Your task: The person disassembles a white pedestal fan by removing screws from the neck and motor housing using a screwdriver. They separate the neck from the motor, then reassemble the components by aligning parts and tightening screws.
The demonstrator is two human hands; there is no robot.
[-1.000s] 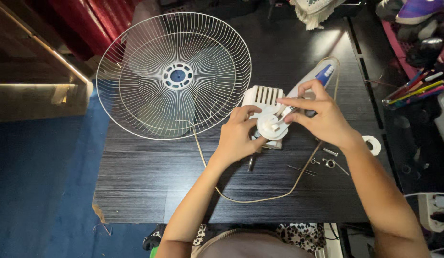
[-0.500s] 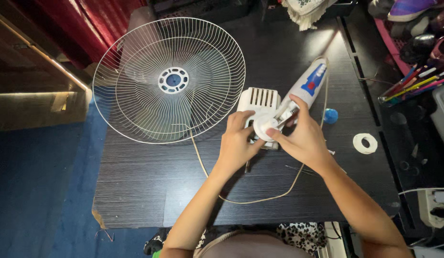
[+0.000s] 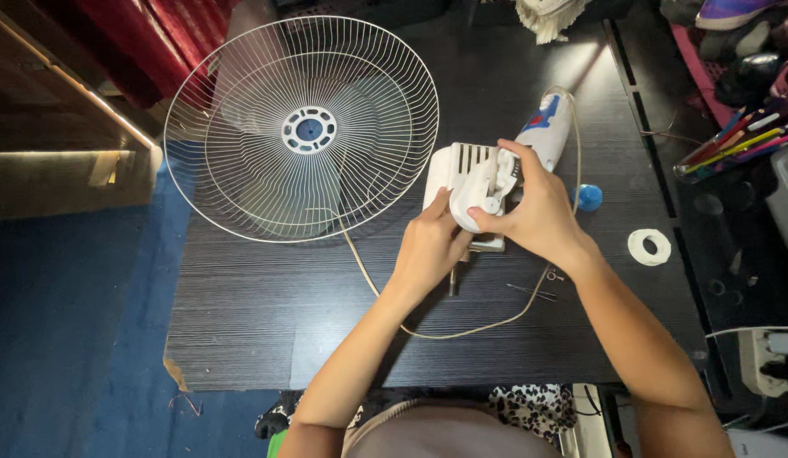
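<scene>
Nearest the camera, the person's two forearms rise from the bottom edge, where a patterned cloth at the lap is cut off. They reach over the dark wood-grain counter (image 3: 241, 322). A pale cord (image 3: 462, 326) loops across the near part of the counter and runs under the hands, so its end is hidden.

The left hand (image 3: 428, 246) closes its grip on the near left side of one white fan motor housing (image 3: 470, 174), thumb up against the casing. The right hand (image 3: 538, 212) wraps the housing from the right, fingers curled over its top and pressed on a round white part; what lies beneath the palms cannot be made out. The housing sits at the middle of the counter, its slotted vents facing far and left. A thin metal shaft pokes out below the hands, and a few small screws (image 3: 553, 275) lie just right of it, too small to count surely.

Right of the hands lie one blue knob (image 3: 589, 198) and one white ring (image 3: 649, 247). Farther off, one white fan stem with blue markings (image 3: 546, 127) angles away. One round wire fan guard (image 3: 302, 129) rests at far left, overhanging the counter's edge. Pens (image 3: 733, 136) sit at far right, partly cut off.
</scene>
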